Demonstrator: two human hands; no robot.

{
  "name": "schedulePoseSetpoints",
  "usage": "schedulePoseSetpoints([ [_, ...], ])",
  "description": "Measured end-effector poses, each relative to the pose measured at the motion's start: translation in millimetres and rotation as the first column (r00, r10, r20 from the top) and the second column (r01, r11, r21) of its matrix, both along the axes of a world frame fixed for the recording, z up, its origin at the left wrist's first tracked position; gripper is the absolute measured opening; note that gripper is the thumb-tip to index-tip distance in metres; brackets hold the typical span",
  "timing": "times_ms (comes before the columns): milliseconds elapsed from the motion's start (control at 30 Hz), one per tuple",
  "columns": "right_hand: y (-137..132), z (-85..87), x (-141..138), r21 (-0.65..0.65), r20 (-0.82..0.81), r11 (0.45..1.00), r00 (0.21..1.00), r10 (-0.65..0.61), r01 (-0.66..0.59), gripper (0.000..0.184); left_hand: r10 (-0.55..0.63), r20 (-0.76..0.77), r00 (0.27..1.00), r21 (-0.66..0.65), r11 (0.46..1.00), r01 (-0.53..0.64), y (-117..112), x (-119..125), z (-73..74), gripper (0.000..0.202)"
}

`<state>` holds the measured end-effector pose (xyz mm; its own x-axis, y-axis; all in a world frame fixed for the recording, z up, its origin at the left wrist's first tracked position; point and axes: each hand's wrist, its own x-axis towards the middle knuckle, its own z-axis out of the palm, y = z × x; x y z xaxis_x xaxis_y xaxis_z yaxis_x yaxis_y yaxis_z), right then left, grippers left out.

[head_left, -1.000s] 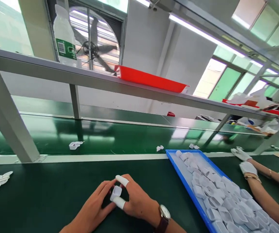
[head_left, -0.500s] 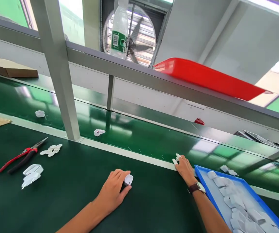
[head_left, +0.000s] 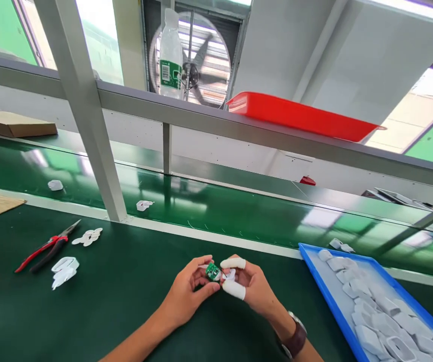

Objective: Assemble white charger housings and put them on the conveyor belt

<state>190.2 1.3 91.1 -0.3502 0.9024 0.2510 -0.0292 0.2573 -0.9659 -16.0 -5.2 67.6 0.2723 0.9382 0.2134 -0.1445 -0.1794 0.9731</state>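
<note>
Both hands have come together again: the right hand (head_left: 252,286) has left the counter's far edge and now meets the left hand (head_left: 186,291), both pinched on a small green circuit board (head_left: 212,272) and white piece (head_left: 230,274) above the counter (head_left: 125,301). Fitting looks unfinished. Rightward, the blue tray (head_left: 314,271) of white shells crowds; pliers (head_left: 46,246) lie well left. Beyond, the conveyor belt (head_left: 220,211) stands open.
</note>
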Motion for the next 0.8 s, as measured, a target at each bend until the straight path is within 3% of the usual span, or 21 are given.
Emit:
schedulePoseSetpoints([
  [100,-13.5,0.6,-16.2,0.101,0.026,0.994,0.998,-0.052,0.049,0.026,-0.081,0.125,0.989,-0.099,0.991,0.093,-0.9,-1.4,4.7,0.034],
  [233,-18.7,-2.6,-16.4,0.296,0.165,0.945,0.967,-0.194,0.139,0.043,-0.102,0.160,0.982,-0.102,0.988,0.119,-1.3,-6.7,10.0,0.033],
  [367,-23.2,-4.6,-13.3,0.479,0.284,0.872,0.922,-0.265,0.102,0.051,-0.114,0.180,0.977,-0.171,0.975,0.145,-3.0,-6.3,10.3,0.044],
  [500,-26.2,-10.5,-14.7,0.553,0.290,0.827,0.906,-0.309,0.105,0.049,-0.088,0.192,0.977,-0.139,0.984,0.116,-4.5,-2.0,11.6,0.028],
  [633,-27.6,-21.4,-19.0,0.472,0.180,0.847,0.915,-0.362,0.243,0.047,-0.001,0.185,0.983,-0.072,0.997,0.015,-6.0,-0.5,13.0,0.022],
  [700,-28.4,-25.8,-20.4,0.325,0.116,0.901,0.933,-0.341,0.289,0.043,0.004,0.188,0.982,-0.102,0.995,0.016,-7.2,-1.1,13.2,0.023],
  [800,-29.3,-30.9,-19.1,0.089,0.038,0.961,0.964,-0.264,0.260,0.041,-0.012,0.164,0.986,-0.167,0.985,0.040,-8.5,-2.4,13.0,0.032],
])
